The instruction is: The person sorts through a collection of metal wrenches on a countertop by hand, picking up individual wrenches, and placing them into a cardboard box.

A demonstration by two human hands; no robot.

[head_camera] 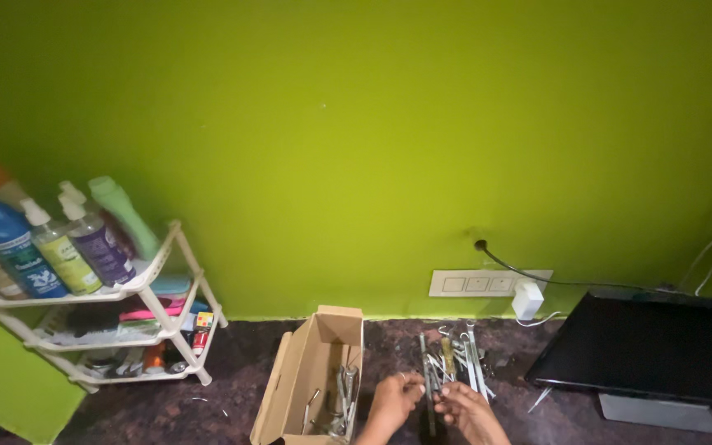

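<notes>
Both hands meet over the pile of wrenches [453,356] lying loose on the dark counter [208,395], just right of the open cardboard box [311,371]. The left hand [395,398] curls its fingers round a long wrench [430,395]; the right hand [465,405] pinches the same wrench, steadying it. The box, holding more metal tools, sits close, within easy reach.

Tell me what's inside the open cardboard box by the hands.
Inside the cardboard box lie several loose metal tools, seemingly wrenches, against its right wall. The left hand is beside that wall. The box's near end is cut off by the picture edge.
</notes>
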